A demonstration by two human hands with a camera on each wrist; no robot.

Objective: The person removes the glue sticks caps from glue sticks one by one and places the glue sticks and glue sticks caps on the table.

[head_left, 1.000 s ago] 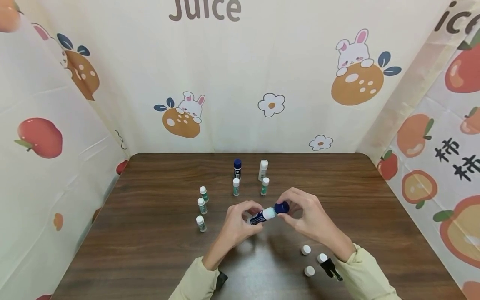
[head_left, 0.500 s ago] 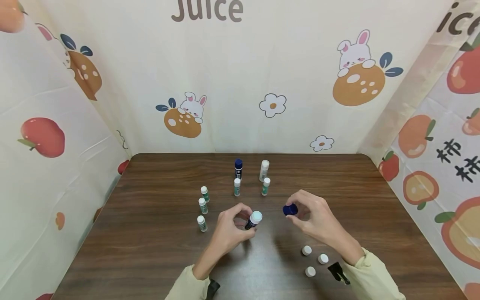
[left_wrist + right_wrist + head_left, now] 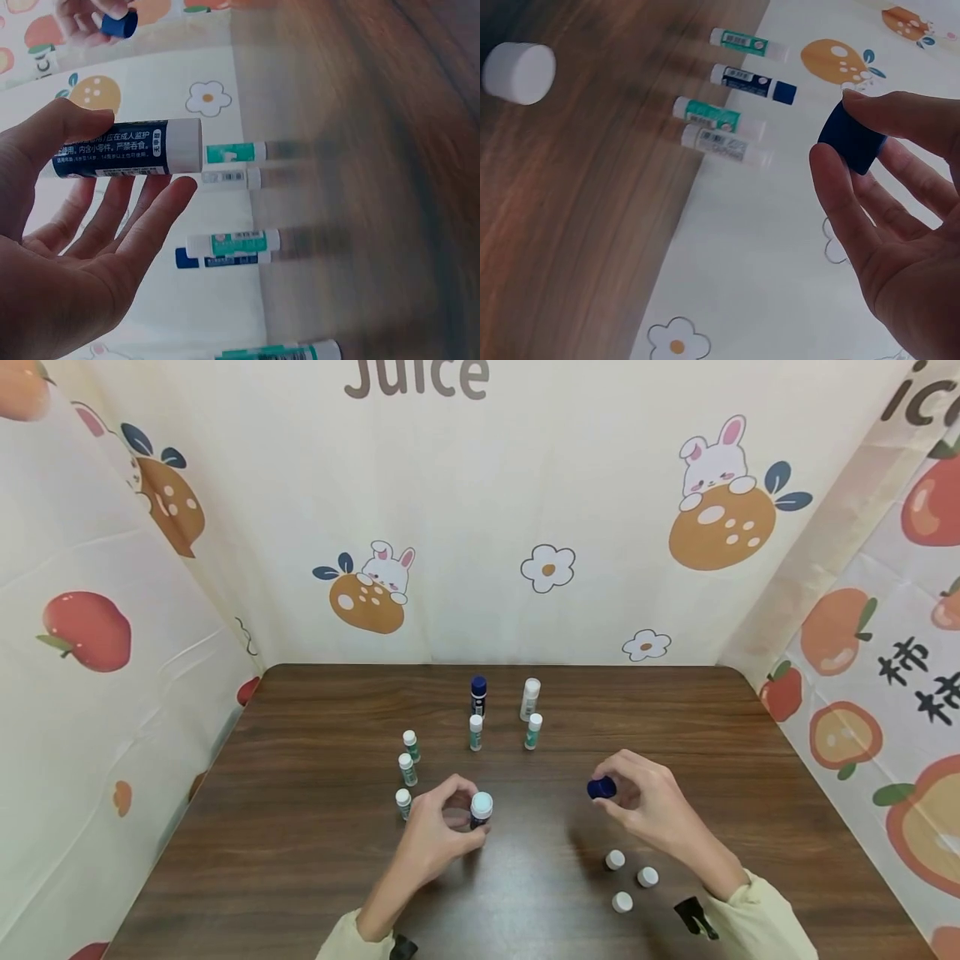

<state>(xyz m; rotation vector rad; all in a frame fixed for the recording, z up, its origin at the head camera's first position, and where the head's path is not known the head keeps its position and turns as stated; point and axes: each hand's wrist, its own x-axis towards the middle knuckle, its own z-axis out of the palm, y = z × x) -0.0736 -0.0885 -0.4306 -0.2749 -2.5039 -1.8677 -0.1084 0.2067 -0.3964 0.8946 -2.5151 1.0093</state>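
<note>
My left hand (image 3: 435,835) grips a navy-labelled glue stick (image 3: 481,807) above the wooden table, its pale uncapped end turned up toward the head camera. In the left wrist view the thumb lies on one side of the glue stick (image 3: 112,148) and fingers on the other. Farther right, my right hand (image 3: 652,802) pinches a navy cap (image 3: 602,788) between thumb and fingers, apart from the glue stick. The right wrist view shows the cap (image 3: 855,139) held at the fingertips. Beside the left hand stands a small green-labelled glue stick (image 3: 403,804), partly covered by it.
Two more small glue sticks (image 3: 407,768) stand at the left. Toward the back are a navy-capped glue stick (image 3: 478,695), a white one (image 3: 530,697) and two green-labelled ones (image 3: 533,732). Three white caps (image 3: 622,902) lie near the right forearm. Printed curtains (image 3: 480,485) enclose the table (image 3: 300,860).
The navy cap has come off the glue stick. My left hand has moved left with the stick, which now points upward; my right hand has moved right with the cap.
</note>
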